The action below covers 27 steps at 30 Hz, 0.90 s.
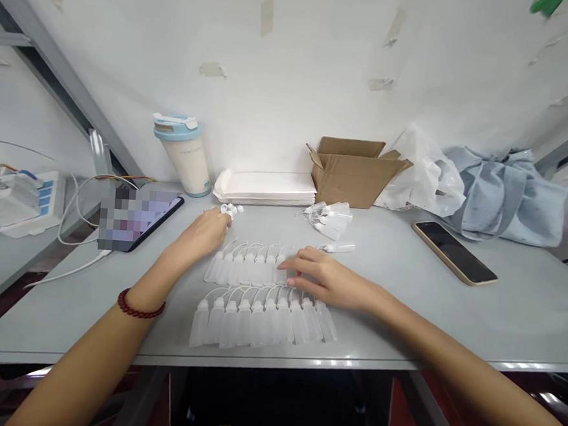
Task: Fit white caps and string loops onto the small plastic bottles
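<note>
We logged two rows of small squeeze bottles lying flat near the front edge of the grey table (452, 315): a front row (263, 317) and a shorter back row (244, 267) just behind it. Our right hand (325, 279) rested at the right end of the back row, fingers together and flat, fingertips touching the last bottle. Our left hand (203, 233), a red bead bracelet (138, 308) at its wrist, lay behind the back row, fingers pinched at a cluster of small white caps (231, 209). Behind the rows we counted: loose bottles (331, 219), a cardboard box (352, 172), a stack of white trays (266, 187), a lidded cup (185, 154). To the right of the rows lay a phone (454, 252).
</note>
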{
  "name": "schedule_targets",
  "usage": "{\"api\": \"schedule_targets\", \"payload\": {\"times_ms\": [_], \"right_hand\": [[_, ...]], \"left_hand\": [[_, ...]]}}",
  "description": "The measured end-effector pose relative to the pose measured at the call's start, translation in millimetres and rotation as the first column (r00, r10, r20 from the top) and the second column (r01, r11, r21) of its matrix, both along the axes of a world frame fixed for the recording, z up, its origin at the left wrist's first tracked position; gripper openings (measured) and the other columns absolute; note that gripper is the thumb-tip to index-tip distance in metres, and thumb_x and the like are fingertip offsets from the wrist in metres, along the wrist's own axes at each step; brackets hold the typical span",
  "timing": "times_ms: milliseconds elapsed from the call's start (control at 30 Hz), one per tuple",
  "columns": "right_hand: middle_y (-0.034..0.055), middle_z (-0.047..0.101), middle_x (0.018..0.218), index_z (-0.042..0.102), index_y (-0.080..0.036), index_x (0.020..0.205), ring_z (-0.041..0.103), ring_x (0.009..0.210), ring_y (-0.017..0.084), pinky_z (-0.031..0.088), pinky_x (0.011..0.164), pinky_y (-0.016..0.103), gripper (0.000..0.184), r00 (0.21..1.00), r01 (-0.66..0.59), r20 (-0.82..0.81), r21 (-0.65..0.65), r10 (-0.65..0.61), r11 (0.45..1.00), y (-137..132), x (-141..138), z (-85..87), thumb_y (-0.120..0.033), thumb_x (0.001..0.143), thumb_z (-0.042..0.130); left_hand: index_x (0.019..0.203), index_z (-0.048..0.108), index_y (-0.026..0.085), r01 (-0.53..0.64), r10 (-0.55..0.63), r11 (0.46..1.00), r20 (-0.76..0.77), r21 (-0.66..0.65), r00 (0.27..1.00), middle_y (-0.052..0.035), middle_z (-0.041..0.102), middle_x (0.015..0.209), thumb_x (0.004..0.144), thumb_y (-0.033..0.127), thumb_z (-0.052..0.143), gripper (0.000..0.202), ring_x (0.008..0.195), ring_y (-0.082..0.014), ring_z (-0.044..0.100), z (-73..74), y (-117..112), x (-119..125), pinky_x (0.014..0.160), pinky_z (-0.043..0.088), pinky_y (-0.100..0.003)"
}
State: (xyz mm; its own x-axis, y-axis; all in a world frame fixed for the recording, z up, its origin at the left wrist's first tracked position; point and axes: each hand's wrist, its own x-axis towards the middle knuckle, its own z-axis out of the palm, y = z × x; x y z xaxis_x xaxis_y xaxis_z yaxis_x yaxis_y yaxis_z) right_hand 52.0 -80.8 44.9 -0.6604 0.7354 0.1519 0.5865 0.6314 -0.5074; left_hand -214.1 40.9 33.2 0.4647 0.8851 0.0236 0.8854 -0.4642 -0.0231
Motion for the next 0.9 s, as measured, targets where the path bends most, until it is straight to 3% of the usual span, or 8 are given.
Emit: {"api": "schedule_targets", "payload": {"times_ms": [400,700,800,900], "right_hand": [[0.0091,0.057,0.089,0.059,-0.016,0.118,0.054,0.085,0.020,0.045,0.079,0.035,0.034,0.994,-0.005,0.109,0.057,-0.001,0.998,9.0,-2.7,-16.9,-0.034,0.097,0.040],[0.0096,0.057,0.090,0.057,-0.018,0.110,0.054,0.084,0.020,0.047,0.076,0.036,0.024,0.990,0.137,-0.035,0.159,-0.133,0.978,11.6,4.1,-12.6,-0.029,0.097,0.039],[0.0091,0.058,0.090,0.056,-0.019,0.105,0.054,0.084,0.020,0.047,0.075,0.035,0.019,0.978,0.191,-0.120,0.214,-0.168,0.958,11.5,6.1,-10.9,-0.027,0.096,0.041],[0.0069,0.059,0.088,0.055,-0.020,0.099,0.055,0.080,0.018,0.045,0.073,0.033,0.013,0.957,0.238,-0.222,0.224,-0.188,0.945,10.9,7.2,-9.8,-0.027,0.095,0.045]], "left_hand": [[0.099,0.068,0.011,0.030,-0.030,0.999,0.016,-0.014,0.999,-0.0150,0.067,0.101,0.077,0.011,0.042,0.033,0.094,-0.0277,0.062,0.0,-1.1,2.3,0.077,0.047,-0.034],[0.093,0.066,0.013,0.041,-0.043,0.999,0.073,0.031,0.996,-0.0131,0.067,0.095,0.083,0.020,0.040,0.028,0.090,-0.0274,0.062,10.8,-6.4,8.0,0.077,0.047,-0.035],[0.092,0.064,0.014,0.015,-0.026,0.999,0.238,0.050,0.971,-0.0121,0.067,0.096,0.085,0.027,0.043,0.026,0.090,-0.0259,0.063,18.7,-13.0,15.1,0.079,0.047,-0.036],[0.086,0.063,0.016,0.063,-0.017,0.995,0.515,-0.072,0.857,-0.0081,0.070,0.090,0.084,0.035,0.051,0.023,0.085,-0.0224,0.064,28.1,-26.8,25.7,0.078,0.049,-0.035]]}}
